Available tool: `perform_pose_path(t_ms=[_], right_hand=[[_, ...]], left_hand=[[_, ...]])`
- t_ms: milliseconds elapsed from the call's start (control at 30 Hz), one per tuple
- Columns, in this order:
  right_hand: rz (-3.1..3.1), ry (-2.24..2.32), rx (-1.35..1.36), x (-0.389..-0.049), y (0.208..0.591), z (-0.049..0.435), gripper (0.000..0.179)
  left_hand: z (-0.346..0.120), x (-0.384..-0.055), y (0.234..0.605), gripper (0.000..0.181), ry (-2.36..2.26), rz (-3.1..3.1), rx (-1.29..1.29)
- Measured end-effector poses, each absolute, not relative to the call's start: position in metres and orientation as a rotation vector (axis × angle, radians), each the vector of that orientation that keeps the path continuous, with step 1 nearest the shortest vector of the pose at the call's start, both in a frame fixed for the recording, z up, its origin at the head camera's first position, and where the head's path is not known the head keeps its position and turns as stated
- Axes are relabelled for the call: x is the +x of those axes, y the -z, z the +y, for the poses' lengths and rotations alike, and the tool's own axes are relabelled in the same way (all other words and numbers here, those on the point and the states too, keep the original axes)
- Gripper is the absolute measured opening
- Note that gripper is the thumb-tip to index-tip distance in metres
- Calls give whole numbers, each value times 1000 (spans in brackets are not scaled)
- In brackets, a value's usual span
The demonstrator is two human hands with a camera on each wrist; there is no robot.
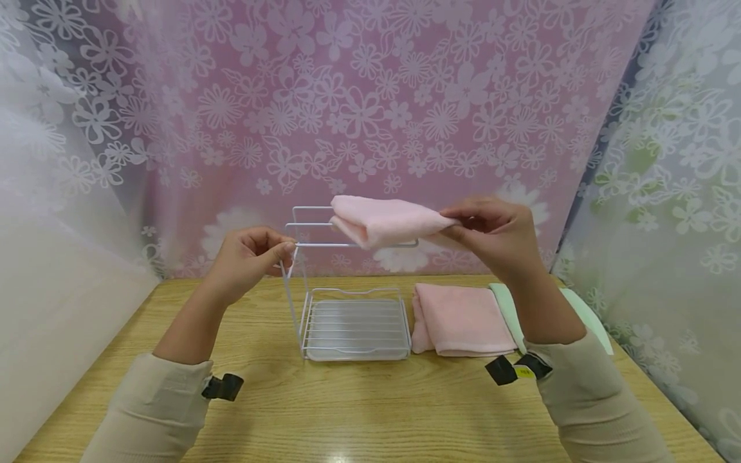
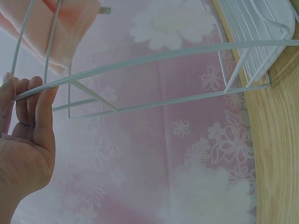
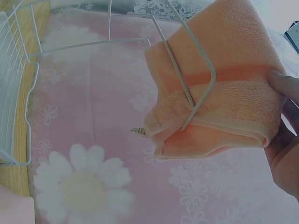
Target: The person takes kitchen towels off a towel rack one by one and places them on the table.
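A white wire rack [image 1: 317, 244] with open-ended top bars stands on the table. My left hand [image 1: 251, 257] pinches the upper left front corner of its frame; in the left wrist view, thumb and fingers [image 2: 44, 109] close around the wire. A folded pink towel [image 1: 393, 218] lies across the top bars. At its right end my right hand [image 1: 498, 235] pinches the cloth between thumb and fingers. Seen from the right wrist, the bars' bent ends pass beneath the towel [image 3: 219, 56], whose folded layers hang a little apart, with a small label sticking out.
The rack's lower wire shelf sits over a white tray [image 1: 359, 355]. Right of it a second folded pink towel [image 1: 463, 318] lies on the wooden table [image 1: 347, 411], beside a light green cloth [image 1: 505, 302] partly behind my right forearm. Flowered curtains [image 1: 370, 116] enclose the back and sides.
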State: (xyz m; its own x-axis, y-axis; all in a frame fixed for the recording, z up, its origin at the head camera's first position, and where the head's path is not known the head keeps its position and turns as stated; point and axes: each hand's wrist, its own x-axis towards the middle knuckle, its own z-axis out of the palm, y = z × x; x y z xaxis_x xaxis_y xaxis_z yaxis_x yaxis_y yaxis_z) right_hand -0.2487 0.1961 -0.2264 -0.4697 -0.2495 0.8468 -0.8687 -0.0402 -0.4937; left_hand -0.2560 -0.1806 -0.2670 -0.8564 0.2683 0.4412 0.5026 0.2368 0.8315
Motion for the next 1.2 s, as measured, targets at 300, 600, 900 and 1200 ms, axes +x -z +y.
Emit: perform_pose_path(t_ms=[300,600,900,1200], right_hand=[[-1701,-1550,1166,-244,229,198,21],[-1617,-1571,1257,-244,231,202,15],[-1551,-1626,1283,-239,231,205,17],[-1498,-1684,1241,-235,230,211,17]], left_hand=[[-180,-256,267,19,1657,-2296,-741],[-180,-257,268,18,1618,-2294,-745],[-180,-257,268,19,1621,-2293,-747],[-180,-256,268,18,1629,-2295,-746]])
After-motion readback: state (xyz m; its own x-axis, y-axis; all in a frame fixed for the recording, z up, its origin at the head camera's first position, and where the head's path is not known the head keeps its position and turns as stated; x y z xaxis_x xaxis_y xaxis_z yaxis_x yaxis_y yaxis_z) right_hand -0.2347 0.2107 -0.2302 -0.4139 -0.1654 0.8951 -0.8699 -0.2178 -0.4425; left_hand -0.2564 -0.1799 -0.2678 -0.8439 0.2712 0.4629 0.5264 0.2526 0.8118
